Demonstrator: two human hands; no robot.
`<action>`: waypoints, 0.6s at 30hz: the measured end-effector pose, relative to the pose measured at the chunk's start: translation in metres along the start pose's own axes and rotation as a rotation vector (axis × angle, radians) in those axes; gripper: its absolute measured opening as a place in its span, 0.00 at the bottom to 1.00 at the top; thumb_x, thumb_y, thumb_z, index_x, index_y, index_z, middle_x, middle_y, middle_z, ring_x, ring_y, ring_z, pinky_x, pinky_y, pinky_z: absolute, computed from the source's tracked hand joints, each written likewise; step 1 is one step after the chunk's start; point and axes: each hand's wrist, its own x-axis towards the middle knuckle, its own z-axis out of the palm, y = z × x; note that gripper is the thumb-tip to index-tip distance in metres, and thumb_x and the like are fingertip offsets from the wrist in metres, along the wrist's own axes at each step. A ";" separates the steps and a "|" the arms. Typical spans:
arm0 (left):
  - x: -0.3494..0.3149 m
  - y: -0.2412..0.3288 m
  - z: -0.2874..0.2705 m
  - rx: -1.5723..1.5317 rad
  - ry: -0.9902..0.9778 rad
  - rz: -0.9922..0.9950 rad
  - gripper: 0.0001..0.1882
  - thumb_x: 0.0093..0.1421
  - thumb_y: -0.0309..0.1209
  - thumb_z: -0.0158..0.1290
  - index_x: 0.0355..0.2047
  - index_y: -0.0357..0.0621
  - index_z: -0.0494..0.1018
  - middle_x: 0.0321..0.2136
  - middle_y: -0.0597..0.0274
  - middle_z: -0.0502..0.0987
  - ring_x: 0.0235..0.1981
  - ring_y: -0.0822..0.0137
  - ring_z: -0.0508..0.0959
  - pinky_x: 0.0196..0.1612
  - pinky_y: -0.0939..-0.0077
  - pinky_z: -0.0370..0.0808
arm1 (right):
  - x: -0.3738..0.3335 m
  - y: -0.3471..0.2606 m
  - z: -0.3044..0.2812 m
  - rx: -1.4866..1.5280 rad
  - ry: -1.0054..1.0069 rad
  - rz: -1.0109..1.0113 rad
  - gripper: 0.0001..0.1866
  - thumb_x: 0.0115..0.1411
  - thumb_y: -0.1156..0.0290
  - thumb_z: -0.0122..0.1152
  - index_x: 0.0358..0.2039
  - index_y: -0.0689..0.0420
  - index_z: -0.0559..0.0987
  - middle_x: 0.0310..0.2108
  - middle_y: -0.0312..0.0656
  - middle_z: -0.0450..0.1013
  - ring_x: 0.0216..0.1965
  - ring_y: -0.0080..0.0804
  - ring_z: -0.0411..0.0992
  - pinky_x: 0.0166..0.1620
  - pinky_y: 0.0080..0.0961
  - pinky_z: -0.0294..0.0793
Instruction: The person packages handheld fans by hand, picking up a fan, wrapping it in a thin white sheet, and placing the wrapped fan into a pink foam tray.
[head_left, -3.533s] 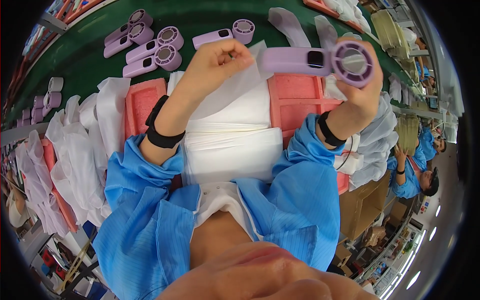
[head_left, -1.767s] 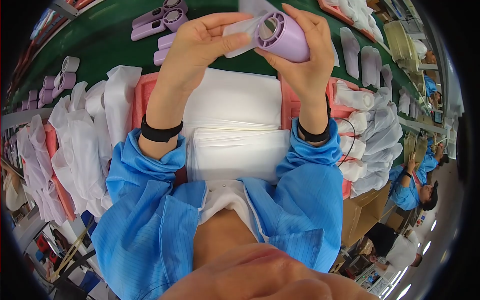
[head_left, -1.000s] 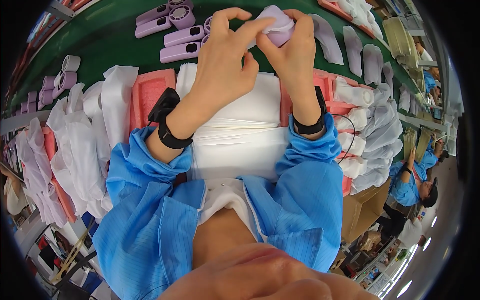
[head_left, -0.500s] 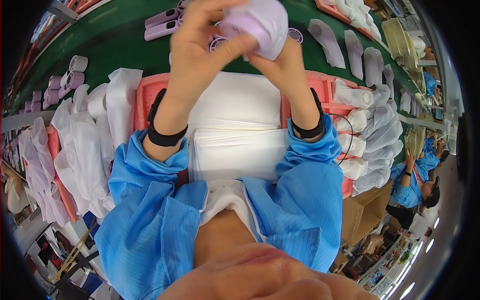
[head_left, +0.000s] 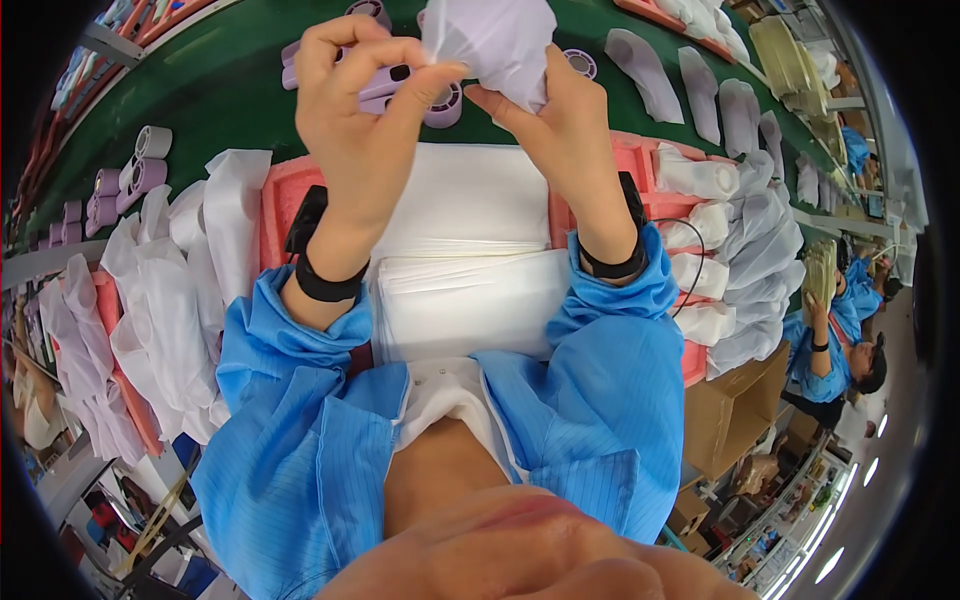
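Over the green surface, at the top of the head view, a purple plastic part sits inside a thin white bag (head_left: 500, 50); the bag hides its shape. My right hand (head_left: 560, 125) grips the bagged part from the right, thumb in front. On the left side of the bag, my left hand (head_left: 365, 115) pinches the bag's edge between thumb and fingers. Bare purple plastic parts with round ring ends (head_left: 443, 108) lie just behind my left hand. Below my wrists is a stack of flat white bags (head_left: 470, 305).
A pink tray (head_left: 630, 155) lies under the stack, with wrapped parts (head_left: 697, 175) at its right. More wrapped parts (head_left: 643, 75) rest on the green surface (head_left: 240, 100). At left are bagged pieces (head_left: 155, 310) and loose purple parts (head_left: 147, 175). A cardboard box (head_left: 735, 415) and a co-worker (head_left: 845, 340) are at right.
My left hand has shifted left and down, from around the purple part to the bag's edge. The bagged part has moved slightly left; the purple rim that showed is now covered.
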 end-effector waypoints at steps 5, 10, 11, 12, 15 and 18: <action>-0.004 -0.042 0.010 -0.297 0.077 -0.319 0.12 0.48 0.28 0.63 0.34 0.45 0.76 0.29 0.64 0.73 0.23 0.68 0.73 0.25 0.75 0.68 | 0.016 0.033 -0.032 0.261 -0.294 0.012 0.20 0.51 0.66 0.69 0.42 0.60 0.75 0.30 0.39 0.76 0.31 0.19 0.73 0.34 0.22 0.72; -0.045 -0.007 0.060 -0.156 -0.554 -0.401 0.12 0.49 0.35 0.64 0.30 0.45 0.74 0.27 0.61 0.73 0.27 0.66 0.74 0.29 0.73 0.70 | 0.042 0.186 -0.051 -0.364 0.345 0.218 0.22 0.51 0.62 0.65 0.43 0.61 0.75 0.36 0.51 0.77 0.38 0.45 0.75 0.41 0.34 0.73; -0.056 -0.002 0.066 -0.163 -0.553 -0.397 0.12 0.49 0.35 0.64 0.30 0.45 0.74 0.27 0.61 0.73 0.27 0.66 0.74 0.29 0.73 0.70 | 0.041 0.213 -0.049 -0.462 0.353 0.261 0.22 0.50 0.64 0.64 0.44 0.61 0.74 0.39 0.54 0.76 0.41 0.51 0.74 0.44 0.37 0.72; -0.068 0.002 0.068 -0.048 -0.690 -0.370 0.11 0.49 0.35 0.63 0.28 0.45 0.74 0.27 0.61 0.72 0.30 0.65 0.75 0.31 0.73 0.71 | 0.044 0.220 -0.040 -0.458 0.346 0.255 0.22 0.50 0.64 0.64 0.44 0.61 0.74 0.39 0.54 0.76 0.41 0.51 0.74 0.44 0.37 0.72; -0.089 0.002 0.074 0.085 -0.829 -0.264 0.11 0.50 0.35 0.63 0.27 0.46 0.73 0.27 0.60 0.72 0.34 0.62 0.76 0.33 0.70 0.72 | 0.045 0.224 -0.021 -0.860 0.180 0.372 0.26 0.46 0.68 0.63 0.48 0.59 0.73 0.46 0.56 0.72 0.48 0.52 0.71 0.49 0.38 0.71; -0.100 -0.001 0.077 0.121 -0.829 -0.104 0.10 0.50 0.37 0.62 0.26 0.47 0.73 0.28 0.60 0.71 0.37 0.59 0.76 0.33 0.66 0.72 | 0.047 0.215 -0.027 -0.603 0.178 0.148 0.30 0.43 0.68 0.64 0.50 0.58 0.72 0.48 0.56 0.71 0.49 0.51 0.70 0.50 0.37 0.70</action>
